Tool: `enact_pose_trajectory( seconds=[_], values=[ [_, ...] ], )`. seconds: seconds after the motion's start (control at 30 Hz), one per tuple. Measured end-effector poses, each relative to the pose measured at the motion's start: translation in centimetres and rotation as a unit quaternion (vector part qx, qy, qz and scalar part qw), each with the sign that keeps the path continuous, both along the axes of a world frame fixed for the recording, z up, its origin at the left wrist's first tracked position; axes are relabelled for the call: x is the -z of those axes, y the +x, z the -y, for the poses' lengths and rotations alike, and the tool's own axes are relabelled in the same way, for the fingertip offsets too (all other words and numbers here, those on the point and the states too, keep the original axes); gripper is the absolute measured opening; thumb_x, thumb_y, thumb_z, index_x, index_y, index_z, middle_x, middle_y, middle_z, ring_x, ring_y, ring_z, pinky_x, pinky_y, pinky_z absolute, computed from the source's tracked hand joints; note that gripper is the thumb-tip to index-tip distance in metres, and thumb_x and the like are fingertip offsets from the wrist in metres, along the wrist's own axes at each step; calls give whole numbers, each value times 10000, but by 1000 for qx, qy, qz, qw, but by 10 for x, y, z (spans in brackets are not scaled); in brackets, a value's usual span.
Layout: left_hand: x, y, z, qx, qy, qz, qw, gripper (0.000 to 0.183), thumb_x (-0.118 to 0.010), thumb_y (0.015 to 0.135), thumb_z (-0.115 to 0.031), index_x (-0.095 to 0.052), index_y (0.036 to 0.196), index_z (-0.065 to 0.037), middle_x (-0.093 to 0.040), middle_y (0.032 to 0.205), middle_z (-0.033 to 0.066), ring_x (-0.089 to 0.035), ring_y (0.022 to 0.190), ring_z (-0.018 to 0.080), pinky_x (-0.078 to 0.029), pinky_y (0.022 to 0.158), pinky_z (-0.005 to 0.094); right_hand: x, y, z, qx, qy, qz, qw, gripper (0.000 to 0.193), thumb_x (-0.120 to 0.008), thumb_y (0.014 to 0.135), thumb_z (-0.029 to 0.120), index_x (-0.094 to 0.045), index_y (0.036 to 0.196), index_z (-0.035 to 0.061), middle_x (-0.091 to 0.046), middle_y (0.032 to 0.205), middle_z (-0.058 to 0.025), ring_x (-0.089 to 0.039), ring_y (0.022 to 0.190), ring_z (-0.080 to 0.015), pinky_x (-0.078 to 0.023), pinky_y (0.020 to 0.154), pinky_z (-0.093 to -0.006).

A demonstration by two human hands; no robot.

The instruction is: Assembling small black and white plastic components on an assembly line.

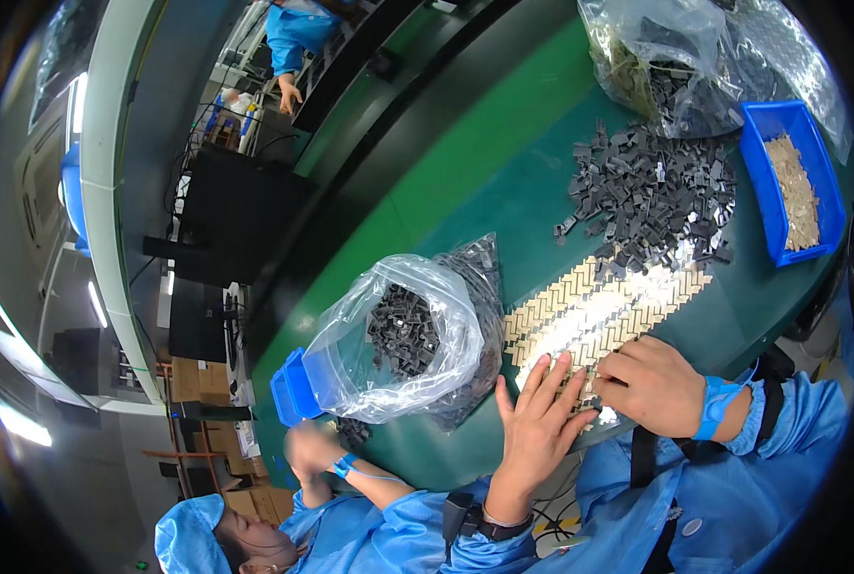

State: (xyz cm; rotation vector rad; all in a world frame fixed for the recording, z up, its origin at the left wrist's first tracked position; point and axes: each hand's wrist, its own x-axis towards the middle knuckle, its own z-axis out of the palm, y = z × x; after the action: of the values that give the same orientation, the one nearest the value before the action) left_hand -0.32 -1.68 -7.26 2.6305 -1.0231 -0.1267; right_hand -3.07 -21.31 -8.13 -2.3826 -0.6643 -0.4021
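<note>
Rows of small tan rectangular pieces [551,311] lie in a slanting pattern on the green table, with bright glare over their middle. My left hand [540,421] rests with fingers spread, its fingertips at the near edge of these rows. Just right of it, my right hand [649,383] is closed, fingers curled down at the near side of the rows; whatever is in them is hidden. Beyond the rows spreads a heap of small black plastic parts [652,191]. Left of the rows stands an open clear plastic bag [350,378] with more black parts inside.
A blue bin [758,163] with tan pieces stands at the far right. Behind the heap lies another clear bag [628,72] of black parts. A small blue bin [294,390] sits at the left, beside a co-worker's hands [314,450]. Another person's arm [293,57] shows at the top.
</note>
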Motion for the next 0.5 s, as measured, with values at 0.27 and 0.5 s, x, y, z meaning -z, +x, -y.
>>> enact_pose_trajectory(
  seconds=[0.27,0.5],
  values=[
    [-10,-1,4,-26,19,-1,999,457,-690,728,-277,-599,1154,-139,-501,1276,63,-419,1213,252,-129,1022,525,1,4,-1,12,7,27,1000,114,-577,605,133,-598,653,32,-485,724,-22,-504,694,-166,-414,612,-283],
    [-11,1,8,-13,45,1,999,424,-678,731,-268,-615,1125,-124,-510,1265,78,-434,1200,271,-151,1027,520,9,-3,-1,31,31,25,999,91,-583,590,133,-580,588,42,-473,684,-26,-498,665,-169,-394,577,-289]
  ],
)
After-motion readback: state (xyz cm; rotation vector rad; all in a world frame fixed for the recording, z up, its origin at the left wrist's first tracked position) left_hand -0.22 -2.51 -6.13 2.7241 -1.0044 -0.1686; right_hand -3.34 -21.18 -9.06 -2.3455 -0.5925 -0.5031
